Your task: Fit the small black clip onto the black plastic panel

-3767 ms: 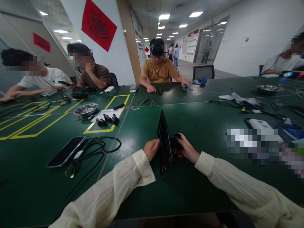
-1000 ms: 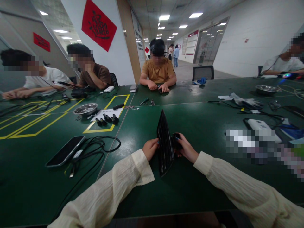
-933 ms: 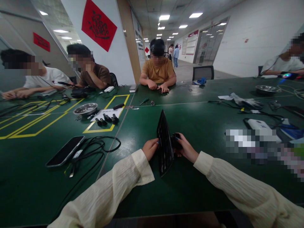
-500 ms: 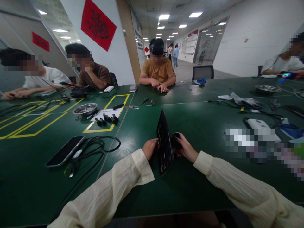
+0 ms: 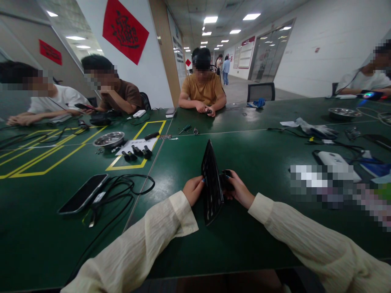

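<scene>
A thin black glossy panel point(image 5: 211, 187) stands on edge in front of me, tilted and seen almost side-on. My left hand point(image 5: 193, 190) is closed on its left face, with the thumb pressed against the surface. On the other side, my right hand point(image 5: 240, 189) wraps round a small black part point(image 5: 226, 181) at the back of the panel. Whether that part is fixed to the panel, I cannot tell. The fingers of both hands are partly hidden.
A phone point(image 5: 84, 194) and a coiled black cable point(image 5: 128, 185) lie at left. Beyond are several black cylindrical pieces point(image 5: 137, 152) and a metal bowl point(image 5: 109, 139). A white device point(image 5: 337, 166) and gloves point(image 5: 316, 129) lie at right. A co-worker point(image 5: 202, 89) sits opposite.
My hands and the panel have barely moved. The co-worker opposite has raised their hands slightly with a small dark object. A person at far left has shifted their hands.
</scene>
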A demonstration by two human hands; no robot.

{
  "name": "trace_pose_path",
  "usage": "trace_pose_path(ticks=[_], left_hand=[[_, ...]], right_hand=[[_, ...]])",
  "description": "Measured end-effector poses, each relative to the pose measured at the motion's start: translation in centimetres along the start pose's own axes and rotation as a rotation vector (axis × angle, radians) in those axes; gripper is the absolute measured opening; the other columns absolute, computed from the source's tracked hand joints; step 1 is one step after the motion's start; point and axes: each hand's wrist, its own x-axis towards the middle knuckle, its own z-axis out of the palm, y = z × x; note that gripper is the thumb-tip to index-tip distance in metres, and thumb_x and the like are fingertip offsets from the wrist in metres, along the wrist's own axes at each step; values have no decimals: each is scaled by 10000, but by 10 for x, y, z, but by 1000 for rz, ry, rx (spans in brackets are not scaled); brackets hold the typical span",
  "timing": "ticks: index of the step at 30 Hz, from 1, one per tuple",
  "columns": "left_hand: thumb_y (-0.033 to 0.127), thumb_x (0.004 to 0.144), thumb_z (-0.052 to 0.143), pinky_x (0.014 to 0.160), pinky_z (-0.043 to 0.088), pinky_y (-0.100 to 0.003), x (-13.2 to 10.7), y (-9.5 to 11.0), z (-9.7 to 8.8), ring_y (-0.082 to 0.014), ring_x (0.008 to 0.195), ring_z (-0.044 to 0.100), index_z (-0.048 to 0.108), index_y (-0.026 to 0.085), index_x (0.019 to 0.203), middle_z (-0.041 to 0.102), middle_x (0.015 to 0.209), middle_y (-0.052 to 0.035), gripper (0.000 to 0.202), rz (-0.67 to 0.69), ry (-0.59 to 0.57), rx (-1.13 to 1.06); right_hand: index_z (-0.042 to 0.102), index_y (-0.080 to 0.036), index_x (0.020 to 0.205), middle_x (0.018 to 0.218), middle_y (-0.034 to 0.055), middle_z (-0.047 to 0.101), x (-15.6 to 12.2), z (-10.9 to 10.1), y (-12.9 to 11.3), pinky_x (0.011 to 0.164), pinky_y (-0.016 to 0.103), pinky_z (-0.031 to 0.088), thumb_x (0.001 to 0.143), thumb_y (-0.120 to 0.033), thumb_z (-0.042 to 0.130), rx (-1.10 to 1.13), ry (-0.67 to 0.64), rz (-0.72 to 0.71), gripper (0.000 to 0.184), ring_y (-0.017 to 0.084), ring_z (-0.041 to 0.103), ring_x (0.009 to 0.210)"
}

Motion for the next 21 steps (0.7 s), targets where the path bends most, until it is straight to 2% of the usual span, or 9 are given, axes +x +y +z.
trace_pose_path(ticks=[5,11,14,21], left_hand=[[418,874,225,658,394,-290,0,-4,2,-175,681,513,488,162,705,524,677,-44,403,54,24,137],[447,887,115,594,378,-274,0,-1,1,-156,595,489,455,167,596,483,593,-34,527,20,5,191],[440,894,110,597,374,-276,-1,3,0,-155,595,488,477,163,615,488,600,-37,538,18,27,236],[421,902,137,625,383,-271,0,4,-1,-155,633,516,523,156,665,533,641,-46,525,32,-14,213]], right_hand=[[354,-277,1123,625,-37,556,-1,1,-4,315,192,324,795,-430,470,18,-5,6,380,119,519,395],[370,-279,1120,634,-40,543,-1,1,-2,310,190,333,797,-433,473,-6,19,2,372,115,517,409],[382,-286,1118,671,-32,551,-1,1,0,303,186,331,798,-428,481,-9,27,-13,364,113,522,420],[373,-289,1143,649,-30,553,-1,0,-1,311,185,332,799,-444,477,-19,17,-7,391,126,537,444]])
